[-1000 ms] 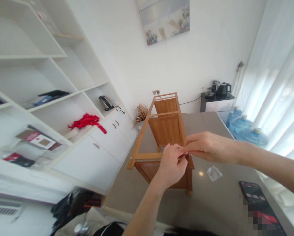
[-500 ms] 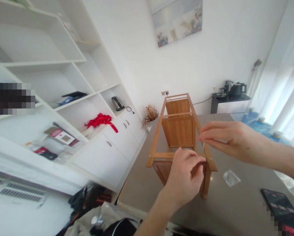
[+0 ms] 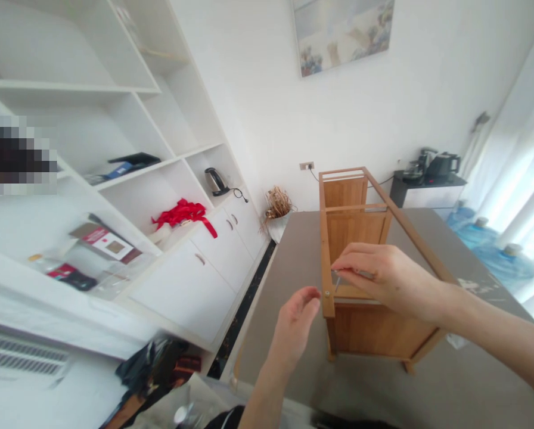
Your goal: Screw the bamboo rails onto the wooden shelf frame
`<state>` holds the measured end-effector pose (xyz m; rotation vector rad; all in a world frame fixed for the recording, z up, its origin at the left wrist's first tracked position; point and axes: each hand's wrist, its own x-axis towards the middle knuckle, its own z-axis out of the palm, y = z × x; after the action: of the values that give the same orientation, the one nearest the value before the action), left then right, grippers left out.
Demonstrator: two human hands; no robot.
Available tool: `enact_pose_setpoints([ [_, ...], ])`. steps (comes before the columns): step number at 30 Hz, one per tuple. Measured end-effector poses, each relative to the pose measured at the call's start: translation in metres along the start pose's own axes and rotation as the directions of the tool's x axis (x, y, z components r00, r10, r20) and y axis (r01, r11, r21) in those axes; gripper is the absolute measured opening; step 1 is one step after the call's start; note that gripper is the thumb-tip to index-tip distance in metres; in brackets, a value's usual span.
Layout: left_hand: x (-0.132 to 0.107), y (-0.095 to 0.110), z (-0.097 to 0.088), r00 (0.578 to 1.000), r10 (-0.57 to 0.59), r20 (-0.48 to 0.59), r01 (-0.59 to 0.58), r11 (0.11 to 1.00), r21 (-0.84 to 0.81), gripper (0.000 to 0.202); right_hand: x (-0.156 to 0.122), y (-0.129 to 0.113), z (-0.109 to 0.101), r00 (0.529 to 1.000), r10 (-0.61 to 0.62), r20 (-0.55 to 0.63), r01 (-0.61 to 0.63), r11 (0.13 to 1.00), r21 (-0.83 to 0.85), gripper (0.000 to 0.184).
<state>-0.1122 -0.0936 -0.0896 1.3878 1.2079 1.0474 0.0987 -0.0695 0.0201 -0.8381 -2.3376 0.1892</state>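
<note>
A wooden frame with slatted brown panels (image 3: 381, 326), perhaps a small rack, stands on the grey table. My right hand (image 3: 383, 277) pinches a thin silver hex key (image 3: 337, 283) over its near left corner. The key points down beside the left rail, close to a bolt head (image 3: 327, 294) in the wood; whether its tip touches anything I cannot tell. Just left of that corner is my left hand (image 3: 294, 322), fingers loosely curved, thumb apart, nothing visible in it.
The grey table (image 3: 289, 250) carries white scraps (image 3: 477, 289) at the right. Beyond its right edge stand blue water bottles (image 3: 512, 262). White shelving (image 3: 146, 173) with a kettle (image 3: 216, 182) and red ribbon (image 3: 182, 213) runs along the left.
My right hand has moved with the hex key from the frame's right rail to its left rail. My left hand has come off the near crossbar to the left. The frame appears farther right and turned.
</note>
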Motion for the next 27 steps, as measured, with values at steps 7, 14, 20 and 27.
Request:
enact_pose_setpoints([
  [7, 0.020, -0.008, -0.013, 0.944, -0.036, 0.327, 0.156, 0.924, -0.349, 0.034, 0.016, -0.008, 0.034, 0.996, 0.074, 0.046, -0.070, 0.994, -0.081, 0.024],
  [14, 0.027, -0.011, -0.020, 0.872, -0.004, 0.490, 0.245, 0.870, -0.428, 0.033, 0.017, -0.010, 0.039, 0.981, 0.176, 0.082, -0.166, 0.979, -0.118, 0.024],
  [20, 0.032, -0.003, -0.024, 0.830, 0.090, 0.551, 0.211, 0.863, -0.459, 0.042, 0.015, -0.010, 0.040, 0.980, 0.164, 0.111, -0.147, 0.979, -0.144, 0.022],
  [27, 0.031, -0.005, -0.022, 0.834, 0.098, 0.543, 0.203, 0.861, -0.467, 0.039, 0.020, -0.014, 0.037, 0.978, 0.143, 0.150, -0.120, 0.981, -0.151, 0.023],
])
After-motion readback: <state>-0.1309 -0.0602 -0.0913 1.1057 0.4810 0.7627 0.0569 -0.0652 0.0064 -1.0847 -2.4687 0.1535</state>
